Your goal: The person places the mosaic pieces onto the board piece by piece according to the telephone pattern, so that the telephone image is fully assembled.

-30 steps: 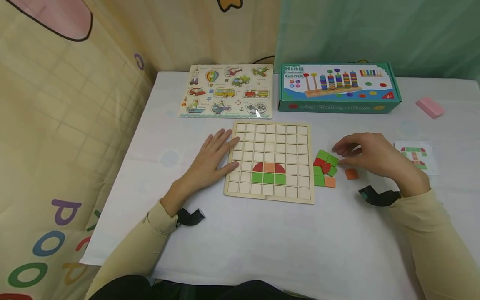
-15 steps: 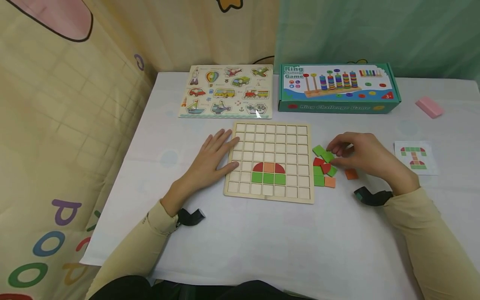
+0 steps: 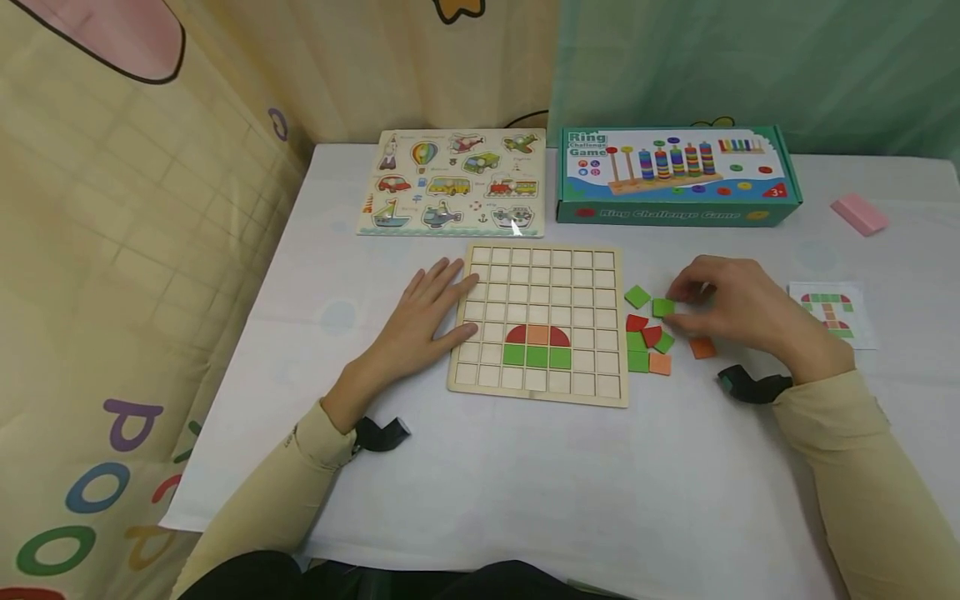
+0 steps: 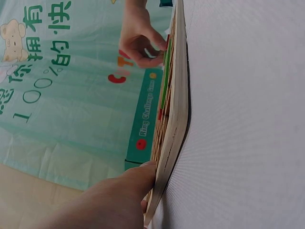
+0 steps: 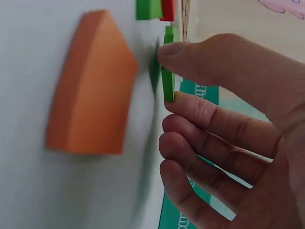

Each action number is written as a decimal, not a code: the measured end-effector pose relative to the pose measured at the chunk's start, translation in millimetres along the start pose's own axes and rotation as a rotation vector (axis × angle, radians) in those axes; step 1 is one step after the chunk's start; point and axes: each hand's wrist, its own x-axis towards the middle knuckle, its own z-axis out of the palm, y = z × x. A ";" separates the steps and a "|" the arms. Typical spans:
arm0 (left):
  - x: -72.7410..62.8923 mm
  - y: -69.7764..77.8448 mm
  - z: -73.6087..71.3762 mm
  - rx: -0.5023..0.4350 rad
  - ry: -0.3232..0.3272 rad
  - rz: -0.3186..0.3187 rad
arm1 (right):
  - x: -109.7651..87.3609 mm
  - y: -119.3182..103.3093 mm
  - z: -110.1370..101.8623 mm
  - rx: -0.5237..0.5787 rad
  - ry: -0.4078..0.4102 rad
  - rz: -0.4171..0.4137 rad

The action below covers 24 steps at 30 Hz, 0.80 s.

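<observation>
My right hand (image 3: 738, 304) pinches a green square tile (image 3: 663, 308) between thumb and index finger; the right wrist view shows the tile (image 5: 167, 78) raised slightly over the cloth. Close by lie loose green tiles (image 3: 637, 297), red curved tiles (image 3: 652, 336) and orange tiles (image 3: 660, 364). With its fingers spread, my left hand (image 3: 416, 325) rests on the left edge of the wooden grid board (image 3: 592, 387). Low in the board's grid sit a row of green tiles (image 3: 537, 357) and, above it, an orange tile (image 3: 537, 335) between two red curved pieces.
A pattern card (image 3: 832, 317) lies to the right, partly behind my right wrist. Along the back are a picture puzzle (image 3: 453, 183) and a green ring game box (image 3: 678, 177). A pink block (image 3: 859, 215) lies at the far right.
My right hand reached left into the loose tiles, then drew back right with a green tile, separating it from the pile. The left hand and the board stayed put.
</observation>
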 end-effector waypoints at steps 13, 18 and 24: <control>-0.4 -0.1 0.5 0.001 0.001 -0.002 | 35.4 -50.5 4.8 0.055 -0.032 -0.104; -0.1 0.4 -0.2 0.000 -0.002 -0.005 | 55.9 -71.6 13.7 0.054 -0.061 -0.089; 0.2 1.1 -1.6 0.002 -0.001 -0.006 | 71.5 -81.4 24.2 0.030 -0.085 -0.105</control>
